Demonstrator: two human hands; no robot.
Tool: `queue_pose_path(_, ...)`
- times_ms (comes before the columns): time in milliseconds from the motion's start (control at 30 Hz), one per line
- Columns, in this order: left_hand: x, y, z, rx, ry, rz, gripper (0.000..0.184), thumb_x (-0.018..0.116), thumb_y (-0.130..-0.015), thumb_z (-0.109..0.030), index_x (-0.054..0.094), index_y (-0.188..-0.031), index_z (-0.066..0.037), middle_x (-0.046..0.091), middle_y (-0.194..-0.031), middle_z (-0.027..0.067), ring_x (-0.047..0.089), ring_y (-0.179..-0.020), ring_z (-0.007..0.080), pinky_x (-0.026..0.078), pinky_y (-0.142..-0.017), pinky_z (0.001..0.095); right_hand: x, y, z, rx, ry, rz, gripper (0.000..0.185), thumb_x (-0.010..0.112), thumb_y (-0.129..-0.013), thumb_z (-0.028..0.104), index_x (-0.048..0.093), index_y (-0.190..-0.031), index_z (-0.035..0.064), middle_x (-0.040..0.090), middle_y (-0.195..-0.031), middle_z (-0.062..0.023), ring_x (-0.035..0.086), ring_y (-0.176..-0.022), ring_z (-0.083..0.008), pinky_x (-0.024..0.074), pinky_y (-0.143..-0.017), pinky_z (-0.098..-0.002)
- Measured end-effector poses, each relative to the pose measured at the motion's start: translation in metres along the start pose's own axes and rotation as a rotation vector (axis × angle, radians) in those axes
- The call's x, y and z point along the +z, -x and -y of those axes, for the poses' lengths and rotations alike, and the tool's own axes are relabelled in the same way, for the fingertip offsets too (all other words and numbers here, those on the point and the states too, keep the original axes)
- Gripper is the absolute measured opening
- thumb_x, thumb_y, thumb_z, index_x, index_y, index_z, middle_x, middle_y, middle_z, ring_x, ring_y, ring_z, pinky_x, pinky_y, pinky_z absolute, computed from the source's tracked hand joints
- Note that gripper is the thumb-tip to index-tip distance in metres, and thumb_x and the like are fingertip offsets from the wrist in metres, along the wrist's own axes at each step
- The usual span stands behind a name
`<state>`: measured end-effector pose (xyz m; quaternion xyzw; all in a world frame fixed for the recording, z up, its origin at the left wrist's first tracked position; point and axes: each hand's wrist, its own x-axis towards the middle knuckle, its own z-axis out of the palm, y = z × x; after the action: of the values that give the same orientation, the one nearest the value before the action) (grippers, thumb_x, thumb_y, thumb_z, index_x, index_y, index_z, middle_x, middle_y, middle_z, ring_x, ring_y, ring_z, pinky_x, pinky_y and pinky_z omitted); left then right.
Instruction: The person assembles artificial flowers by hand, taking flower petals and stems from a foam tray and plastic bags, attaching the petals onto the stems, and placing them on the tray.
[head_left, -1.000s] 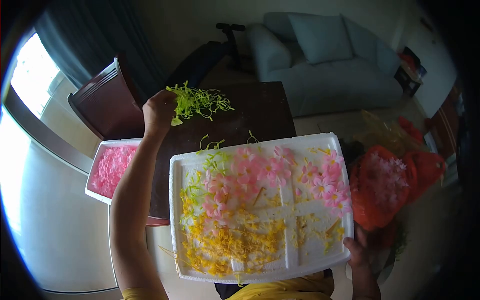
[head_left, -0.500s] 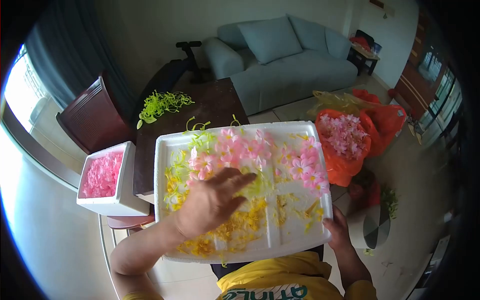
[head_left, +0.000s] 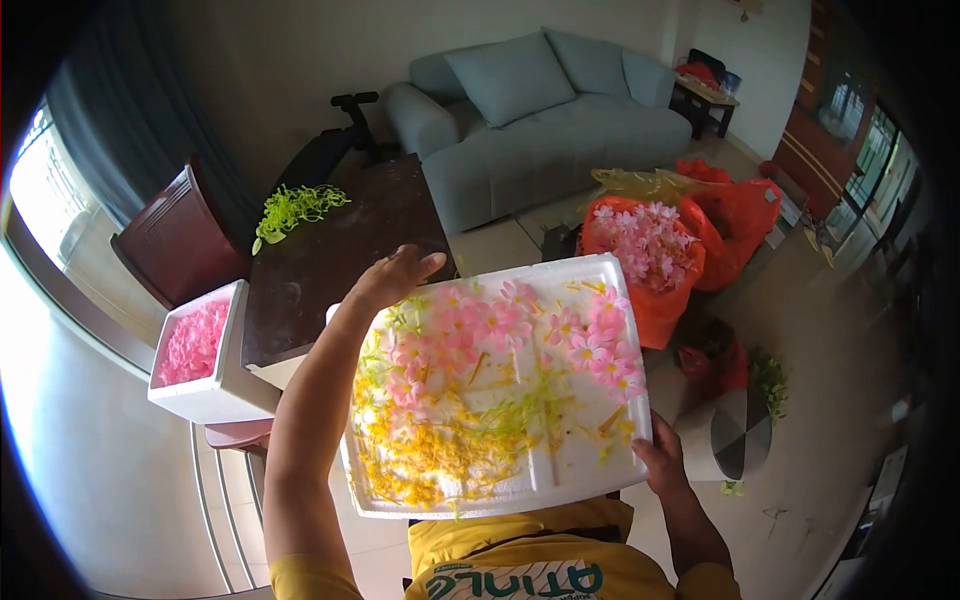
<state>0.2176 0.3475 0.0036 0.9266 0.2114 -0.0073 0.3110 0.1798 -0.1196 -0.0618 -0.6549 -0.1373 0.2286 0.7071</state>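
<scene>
Okay, got left hand (head_left: pixel 396 277) near dark table (head_left: pixel 350 240), thumb spread, can't tell if empty. Gripping right rim of white foam tray (head_left: pixel 595 470) with right hand (head_left: pixel 662 457), beside table's near end: rectangular, ribbed, strewn with pink flowers (head_left: pixel 605 352), yellow and green bits (head_left: pixel 440 450), long axis left-right.

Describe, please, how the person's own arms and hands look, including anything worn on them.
The left hand and right hand are both ungloved, with no watch or bracelet visible. The forearms are uncovered below short yellow sleeves, which match a yellow shirt with large dark lettering.
</scene>
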Motion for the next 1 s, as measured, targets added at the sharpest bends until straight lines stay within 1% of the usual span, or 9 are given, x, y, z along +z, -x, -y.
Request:
queue_pose_path(100,0.02,-0.025,-0.033,-0.004,0.086,0.2,0.049,0.06,-0.081,-0.043,0.058,-0.108,-0.002,0.062,-0.086,0.0099,0.055,-0.072,0.0197,0.045,-0.067,0.0311,-0.003,-0.006,0.014,0.054,0.073,0.023,0.058,0.051,-0.076,0.006,0.036,-0.131,-0.0033,0.053,-0.117,-0.0147,0.052,-0.096,-0.0186,0.0403,-0.082,-0.025)
queue_pose_path(300,0.05,-0.025,-0.058,0.207,0.215,0.261,0.031,0.064,-0.081,-0.029,0.063,-0.093,-0.001,0.059,-0.071,0.0048,0.05,-0.061,0.0125,0.044,-0.06,0.0255,-0.013,-0.012,0.011,0.099,0.081,0.045,0.056,0.053,-0.077,0.005,0.037,-0.131,-0.0022,0.053,-0.119,-0.0152,0.053,-0.097,-0.0186,0.0404,-0.083,-0.0255)
queue_pose_path(433,0.056,-0.015,-0.037,0.211,0.499,-0.342,0.018,0.066,-0.079,-0.021,0.066,-0.082,-0.003,0.059,-0.066,0.0033,0.049,-0.056,0.0089,0.042,-0.054,0.0217,-0.012,-0.007,0.005,0.175,0.031,0.019,0.055,0.052,-0.078,0.004,0.038,-0.131,-0.002,0.053,-0.119,-0.0156,0.053,-0.097,-0.0193,0.0402,-0.083,-0.0259)
queue_pose_path(600,0.051,0.05,-0.072,0.235,0.882,-0.373,0.007,0.063,-0.078,-0.007,0.066,-0.084,-0.003,0.057,-0.065,-0.0001,0.045,-0.053,0.0069,0.039,-0.052,0.0193,-0.014,-0.003,-0.012,0.207,0.012,-0.011,0.053,0.051,-0.079,0.003,0.039,-0.13,-0.0023,0.054,-0.117,-0.0149,0.053,-0.095,-0.0184,0.0407,-0.082,-0.0253)
queue_pose_path(700,0.073,0.106,-0.091,0.239,0.662,-0.271,0.006,0.062,-0.077,0.0,0.064,-0.082,-0.003,0.057,-0.064,-0.0003,0.043,-0.051,0.0068,0.037,-0.048,0.0208,-0.018,-0.001,-0.017,0.252,-0.014,-0.021,0.052,0.051,-0.079,0.003,0.039,-0.129,-0.0026,0.055,-0.115,-0.014,0.053,-0.093,-0.0175,0.041,-0.08,-0.0246)
queue_pose_path(767,0.104,0.127,-0.085,0.473,0.427,-0.292,0.007,0.064,-0.076,-0.004,0.065,-0.083,-0.004,0.058,-0.065,0.0009,0.047,-0.05,0.0105,0.039,-0.046,0.0227,-0.023,-0.006,-0.023,0.26,-0.035,-0.025,0.051,0.051,-0.079,0.004,0.04,-0.128,-0.0028,0.056,-0.113,-0.0132,0.053,-0.092,-0.0167,0.0414,-0.079,-0.0239)
queue_pose_path(833,0.127,0.141,-0.077,0.587,0.145,-0.238,0.015,0.067,-0.074,-0.01,0.064,-0.087,-0.005,0.06,-0.074,0.005,0.054,-0.061,0.0164,0.046,-0.055,0.0262,-0.028,-0.013,-0.029,0.261,-0.019,-0.016,0.049,0.051,-0.08,0.004,0.041,-0.127,-0.0029,0.057,-0.111,-0.0127,0.053,-0.091,-0.0163,0.0414,-0.078,-0.0235)
queue_pose_path(933,0.146,0.151,-0.073,0.735,0.031,-0.25,0.022,0.068,-0.074,-0.016,0.063,-0.092,-0.004,0.06,-0.084,0.0083,0.056,-0.076,0.0196,0.048,-0.068,0.0288,-0.038,-0.017,-0.039,0.267,0.013,0.0,0.046,0.052,-0.08,0.005,0.044,-0.125,-0.003,0.058,-0.107,-0.0114,0.053,-0.087,-0.0149,0.0415,-0.075,-0.0222)
queue_pose_path(1000,0.139,0.157,-0.074,0.72,0.035,-0.244,0.024,0.068,-0.074,-0.016,0.063,-0.093,-0.003,0.059,-0.086,0.0089,0.056,-0.078,0.0202,0.047,-0.071,0.0295,-0.039,-0.022,-0.04,0.27,0.04,0.006,0.045,0.052,-0.08,0.006,0.045,-0.124,-0.003,0.058,-0.106,-0.0111,0.053,-0.086,-0.0145,0.0414,-0.075,-0.0219)
